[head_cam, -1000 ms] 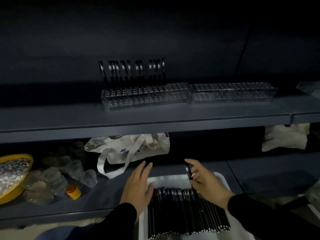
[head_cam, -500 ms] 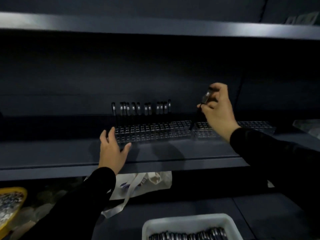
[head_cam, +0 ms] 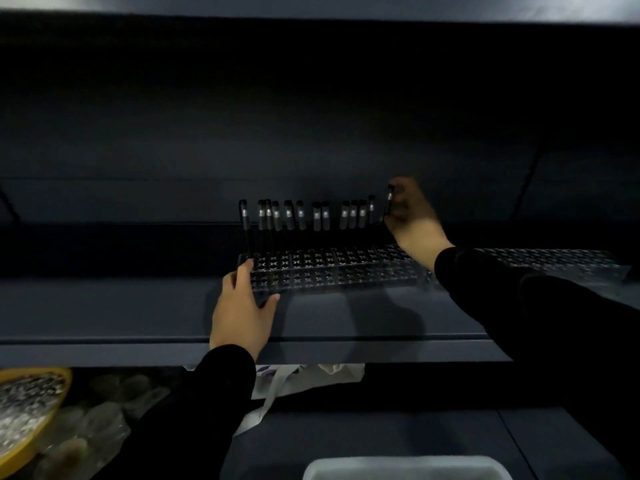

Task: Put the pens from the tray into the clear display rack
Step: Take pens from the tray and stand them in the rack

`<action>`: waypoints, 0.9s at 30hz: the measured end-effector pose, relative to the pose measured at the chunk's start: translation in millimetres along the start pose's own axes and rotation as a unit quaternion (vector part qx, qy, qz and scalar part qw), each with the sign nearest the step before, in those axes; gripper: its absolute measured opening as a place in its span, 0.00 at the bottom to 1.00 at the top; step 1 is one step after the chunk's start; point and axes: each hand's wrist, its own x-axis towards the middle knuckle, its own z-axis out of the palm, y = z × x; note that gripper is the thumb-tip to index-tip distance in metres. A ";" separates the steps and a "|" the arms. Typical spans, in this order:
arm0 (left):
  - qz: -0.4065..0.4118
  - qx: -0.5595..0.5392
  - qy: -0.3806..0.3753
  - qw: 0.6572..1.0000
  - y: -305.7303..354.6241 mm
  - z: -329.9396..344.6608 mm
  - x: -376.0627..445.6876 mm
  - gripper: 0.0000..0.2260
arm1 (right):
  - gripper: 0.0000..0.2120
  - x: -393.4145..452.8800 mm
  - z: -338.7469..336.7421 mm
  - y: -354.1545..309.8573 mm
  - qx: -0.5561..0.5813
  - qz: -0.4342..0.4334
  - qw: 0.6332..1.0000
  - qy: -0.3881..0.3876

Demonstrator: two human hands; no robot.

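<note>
A clear display rack point(head_cam: 346, 270) with a grid of holes sits on the dark middle shelf. Several black pens point(head_cam: 301, 214) stand upright along its back row. My right hand point(head_cam: 414, 223) pinches one more black pen point(head_cam: 388, 202) upright over the rack's back right corner, just right of the last standing pen. My left hand point(head_cam: 244, 311) holds the rack's front left corner, thumb on the front face and fingers on the left end. Only the far rim of the white tray point(head_cam: 405, 467) shows at the bottom edge; its pens are out of view.
A second clear rack point(head_cam: 547, 259) adjoins the first on the right. Below the shelf lie a white cloth bag point(head_cam: 311, 374), a yellow bowl point(head_cam: 31, 414) with grey contents, and clear plastic cups point(head_cam: 97, 424). Another shelf overhangs above.
My right hand lifted a pen out of the tray and carried it up to the rack's back right corner. My left hand left the tray and took hold of the rack's front left corner.
</note>
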 end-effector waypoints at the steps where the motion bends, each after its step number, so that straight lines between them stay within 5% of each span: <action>1: 0.002 0.001 0.002 1.000 -0.9 0.6 0.2 0.29 | 0.22 -0.6 3.1 8.4 -0.029 -0.003 0.999 -0.014; 3: 0.004 0.007 0.005 1.000 -1.1 1.3 0.1 0.29 | 0.23 -4.1 7.6 17.6 -0.082 -0.025 0.996 -0.026; 9: 0.008 0.029 0.000 1.000 -1.1 1.4 -0.5 0.28 | 0.15 0.7 0.4 8.5 0.012 0.046 0.998 -0.037; 12: 0.001 0.032 0.000 0.999 -0.5 0.7 -6.7 0.32 | 0.30 -19.5 -15.9 4.2 0.067 0.072 0.987 -0.129; 14: 0.051 0.066 0.037 0.996 -4.7 3.2 -22.3 0.32 | 0.34 -42.4 -29.6 4.3 0.064 0.085 0.980 -0.168; 17: 0.188 0.145 0.061 0.970 -21.3 18.8 -63.1 0.27 | 0.26 -94.0 -45.1 9.3 0.046 0.043 0.989 -0.132; 23: 0.329 0.188 -0.018 0.925 -43.1 45.7 -118.9 0.25 | 0.16 -205.9 -64.9 38.0 -0.016 0.034 0.992 -0.124; 27: 0.272 0.172 -0.145 0.936 -67.9 75.4 -163.9 0.27 | 0.15 -258.7 -48.8 72.7 -0.015 0.095 0.989 -0.116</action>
